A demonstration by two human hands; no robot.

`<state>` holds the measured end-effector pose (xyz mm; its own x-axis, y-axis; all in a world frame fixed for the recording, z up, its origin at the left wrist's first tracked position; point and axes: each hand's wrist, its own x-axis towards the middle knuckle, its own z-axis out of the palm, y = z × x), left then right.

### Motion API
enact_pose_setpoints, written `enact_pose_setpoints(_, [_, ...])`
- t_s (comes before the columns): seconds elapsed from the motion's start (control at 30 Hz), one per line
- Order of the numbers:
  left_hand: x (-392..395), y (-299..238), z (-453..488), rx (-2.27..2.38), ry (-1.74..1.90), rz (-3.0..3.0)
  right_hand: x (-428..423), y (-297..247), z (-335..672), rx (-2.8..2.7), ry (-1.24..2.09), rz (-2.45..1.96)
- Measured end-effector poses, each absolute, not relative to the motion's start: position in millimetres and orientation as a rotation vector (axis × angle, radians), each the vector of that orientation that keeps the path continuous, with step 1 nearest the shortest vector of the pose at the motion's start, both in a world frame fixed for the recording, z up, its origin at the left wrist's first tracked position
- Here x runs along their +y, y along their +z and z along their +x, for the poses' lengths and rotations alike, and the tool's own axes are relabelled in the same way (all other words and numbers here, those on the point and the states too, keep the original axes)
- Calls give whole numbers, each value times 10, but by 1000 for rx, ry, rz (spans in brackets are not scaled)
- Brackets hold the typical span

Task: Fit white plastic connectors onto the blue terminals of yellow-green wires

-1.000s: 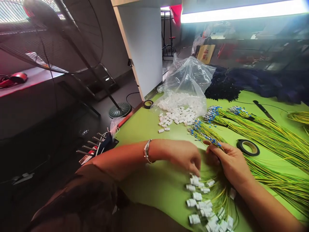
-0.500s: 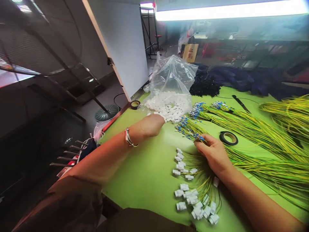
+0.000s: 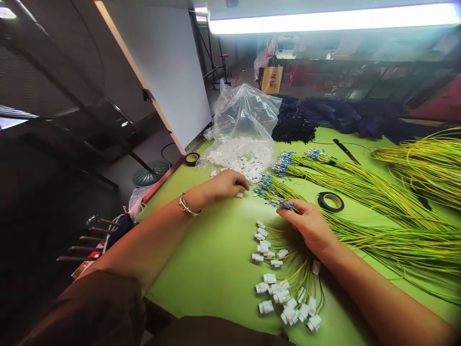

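Note:
My left hand (image 3: 227, 185) is by the front of a pile of white connector housings (image 3: 248, 161), fingers curled and closed. One white connector housing (image 3: 239, 195) shows at the underside of those fingers. Thumb and fingers of my right hand (image 3: 306, 221) pinch yellow-green wire ends with blue-collared metal terminals; how many it holds is hidden. Beside it lies a wire bundle (image 3: 277, 192) with similar blue-tipped ends. Below my right hand, wires fitted with white connectors (image 3: 284, 293) fan out on the green table (image 3: 201, 259).
A clear plastic bag (image 3: 245, 108) covers part of the pile. Tape rolls (image 3: 331, 202) lie right of my hand and at the left edge. More wire bundles (image 3: 378, 197) spread rightward. A black strip-like tool (image 3: 345, 151) and dark cables (image 3: 334, 113) lie farther back. A white panel (image 3: 162, 62) stands left.
My left hand has drawn back slightly rightward from the pile, and a white housing now shows under its fingers. My right hand keeps its pinch. The view has turned a little to the right.

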<state>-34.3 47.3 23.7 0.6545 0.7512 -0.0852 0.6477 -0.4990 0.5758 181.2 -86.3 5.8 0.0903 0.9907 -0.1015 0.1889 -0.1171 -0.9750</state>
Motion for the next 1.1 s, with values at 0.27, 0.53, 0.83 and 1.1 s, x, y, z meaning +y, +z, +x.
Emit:
enact_pose_setpoints(0.27, [453, 397, -442, 1086, 115, 2349, -846, -8, 1855, -1091, 1206, -1453])
enact_pose_setpoints(0.53, [373, 314, -356, 1001, 116, 2471, -864, 69, 1803, -1166, 1164, -1463])
enact_pose_setpoints(0.83, [137, 314, -146, 760, 357, 1537, -850, 80, 1802, -1151, 1230, -1455])
enact_pose_setpoints(1.1, [54, 331, -94, 737, 348, 1415, -856, 75, 1809, -1127, 1257, -1417])
